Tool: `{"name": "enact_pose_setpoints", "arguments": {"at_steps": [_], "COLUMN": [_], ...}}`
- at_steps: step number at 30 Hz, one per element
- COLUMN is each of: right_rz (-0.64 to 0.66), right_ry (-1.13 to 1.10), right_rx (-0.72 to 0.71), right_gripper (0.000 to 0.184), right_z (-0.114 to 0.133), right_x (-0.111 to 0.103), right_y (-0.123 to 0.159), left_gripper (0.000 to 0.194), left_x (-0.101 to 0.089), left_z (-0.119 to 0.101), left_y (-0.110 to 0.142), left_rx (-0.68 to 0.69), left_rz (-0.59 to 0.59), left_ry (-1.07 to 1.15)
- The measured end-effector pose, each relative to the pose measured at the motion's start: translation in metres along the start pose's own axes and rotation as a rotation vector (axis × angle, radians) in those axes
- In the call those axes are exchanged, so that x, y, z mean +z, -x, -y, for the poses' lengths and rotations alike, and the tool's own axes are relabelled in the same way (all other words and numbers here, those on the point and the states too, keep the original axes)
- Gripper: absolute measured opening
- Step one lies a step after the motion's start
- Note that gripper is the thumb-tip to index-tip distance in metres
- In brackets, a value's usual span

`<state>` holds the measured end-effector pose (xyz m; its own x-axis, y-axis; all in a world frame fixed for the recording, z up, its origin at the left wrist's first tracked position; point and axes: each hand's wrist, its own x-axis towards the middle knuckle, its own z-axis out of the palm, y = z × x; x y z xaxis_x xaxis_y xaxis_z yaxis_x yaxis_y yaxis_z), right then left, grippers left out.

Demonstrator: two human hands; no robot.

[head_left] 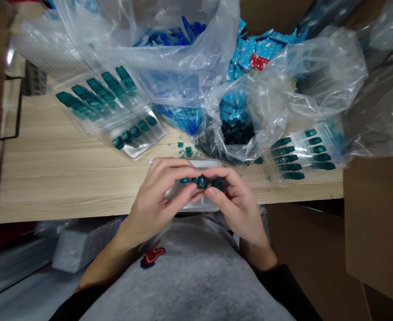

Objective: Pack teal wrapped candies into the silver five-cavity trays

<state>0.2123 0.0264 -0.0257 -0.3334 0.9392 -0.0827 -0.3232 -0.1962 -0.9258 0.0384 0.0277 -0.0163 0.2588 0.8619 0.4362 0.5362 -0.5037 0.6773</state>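
My left hand (161, 187) is closed, pinching small, glossy dark-teal faceted pieces (202, 182) between thumb and fingers. Its fingertips meet those of my right hand (238, 200), which is closed around another dark-teal piece (218, 183). The exact number and full shape of the pieces are hidden by my fingers. Directly beneath both hands, at the table's front edge, lies a clear plastic tray (211, 205), mostly covered by them. Teal scraps (187, 150) are scattered on the wood just behind the tray.
Left of centre, a clear blister pack (139, 145) holds rows of teal pieces; a similar pack (299, 156) lies right. Behind are a plastic bag (179, 71) of blue pieces, an open bag (239, 133) of dark-teal pieces and blue patterned packets (259, 47). Cardboard (377, 223) stands right.
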Motion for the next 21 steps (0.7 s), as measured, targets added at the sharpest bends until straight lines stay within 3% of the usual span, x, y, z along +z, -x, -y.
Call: {"name": "enact_pose_setpoints", "arguments": {"at_steps": [6, 13, 15, 17, 19, 21], "right_rz": [-0.036, -0.102, -0.104, -0.137, -0.159, -0.106], "right_ry": [-0.032, 0.014, 0.078, 0.254, 0.510, 0.750], "right_rx": [-0.039, -0.009, -0.033, -0.103, -0.210, -0.317], "right_gripper": [0.015, 0.016, 0.016, 0.017, 0.019, 0.020], "right_z": [-0.002, -0.003, -0.003, -0.002, -0.001, -0.002], "right_x": [-0.001, 0.003, 0.000, -0.008, -0.018, -0.026], "right_y": [-0.001, 0.001, 0.002, 0.003, 0.003, 0.003], "left_gripper": [0.025, 0.021, 0.023, 0.034, 0.041, 0.036], "left_x": [-0.004, 0.003, 0.003, 0.001, -0.003, -0.008], "left_z": [0.003, 0.003, 0.003, 0.005, 0.009, 0.015], "left_y": [-0.003, -0.002, 0.000, 0.003, 0.008, 0.013], "left_rx": [0.177, 0.238, 0.188, 0.039, -0.121, -0.210], "left_rz": [0.028, -0.036, -0.010, -0.009, -0.088, -0.201], "left_ry": [-0.172, -0.237, -0.159, -0.048, 0.018, 0.032]}}
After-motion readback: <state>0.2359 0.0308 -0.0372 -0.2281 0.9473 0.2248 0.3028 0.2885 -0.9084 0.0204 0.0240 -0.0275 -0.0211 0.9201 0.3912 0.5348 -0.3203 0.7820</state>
